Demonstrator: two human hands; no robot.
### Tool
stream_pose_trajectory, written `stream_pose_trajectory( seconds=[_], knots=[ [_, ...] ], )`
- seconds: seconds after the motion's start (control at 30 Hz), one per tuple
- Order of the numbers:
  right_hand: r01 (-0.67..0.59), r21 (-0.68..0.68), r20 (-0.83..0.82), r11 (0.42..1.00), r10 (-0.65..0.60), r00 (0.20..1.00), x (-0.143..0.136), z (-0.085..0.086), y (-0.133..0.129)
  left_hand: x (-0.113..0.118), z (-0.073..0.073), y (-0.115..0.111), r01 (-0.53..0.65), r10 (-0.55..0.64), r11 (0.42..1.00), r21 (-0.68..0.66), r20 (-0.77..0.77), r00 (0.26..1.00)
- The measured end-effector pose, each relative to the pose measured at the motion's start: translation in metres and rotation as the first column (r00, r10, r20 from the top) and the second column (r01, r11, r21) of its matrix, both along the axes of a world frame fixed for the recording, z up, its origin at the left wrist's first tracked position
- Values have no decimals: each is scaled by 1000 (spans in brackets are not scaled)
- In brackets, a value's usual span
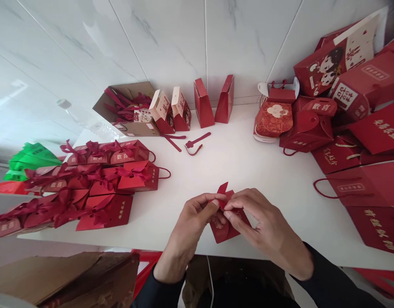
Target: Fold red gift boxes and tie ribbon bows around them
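The person's left hand (193, 218) and right hand (264, 224) pinch a flat red ribbon (222, 188) on a small red cardboard box (219, 232); smooth white tabletop (174, 188) spreads beyond it, front edge (213, 253) nearby.

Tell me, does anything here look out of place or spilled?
Loose dark-red strips lie scattered on the white table, just outside the cardboard box that holds ribbons; and the red boxes at right are heaped at odd angles, unlike the rows of boxes at left. I see no spill.

Light is soft and fairly even; white glare streaks the tiled wall (171, 42) at far left, bottom centre is dark, and wide-angle distortion stretches the boxes (383, 184) at right
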State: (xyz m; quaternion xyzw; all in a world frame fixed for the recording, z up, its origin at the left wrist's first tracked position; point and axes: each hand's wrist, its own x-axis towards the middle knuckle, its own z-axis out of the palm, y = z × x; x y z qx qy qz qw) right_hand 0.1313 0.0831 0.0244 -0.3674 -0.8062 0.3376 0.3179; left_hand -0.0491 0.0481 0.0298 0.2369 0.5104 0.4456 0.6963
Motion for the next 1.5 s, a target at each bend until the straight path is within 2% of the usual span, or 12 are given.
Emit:
stream_pose_trajectory(
  seconds=[0.2,0.33,0.63,0.73,0.83,0.9,0.97,1.07,1.17,1.27,1.33,1.5],
  knots=[
    [-29,19,45,999,28,999,7,-7,0,0,-4,-2,-8,8,1000,21,3,1000],
    [-44,-49,44,998,46,998,8,-5,1,3,-4,-2,-13,15,998,57,-41,999],
    [-25,-225,81,974,44,996,1,-3,6,15,-2,-11,19,97,965,261,-423,901],
    [-22,-295,92,955,51,994,0,0,7,21,-9,-15,33,198,931,363,-582,789],
    [-38,-355,85,934,73,994,1,1,6,27,-18,-17,103,370,856,507,-738,564],
    [-50,-382,74,923,85,994,2,2,5,31,-24,-18,144,478,796,588,-756,447],
    [-56,-427,58,903,89,994,2,2,5,35,-29,-19,150,544,757,636,-741,394],
    [-48,-493,37,869,76,996,3,1,7,38,-35,-20,156,587,722,674,-716,377],
    [-50,-484,51,874,85,995,3,1,11,37,-39,-24,171,633,688,705,-698,335],
    [-31,-467,77,884,76,994,3,2,12,35,-40,-28,151,658,691,707,-702,273],
    [-2,-461,96,887,51,994,4,2,12,32,-39,-31,122,651,705,699,-706,280],
    [25,-441,124,897,33,992,4,3,13,29,-36,-33,71,589,739,670,-694,415]
  ],
)
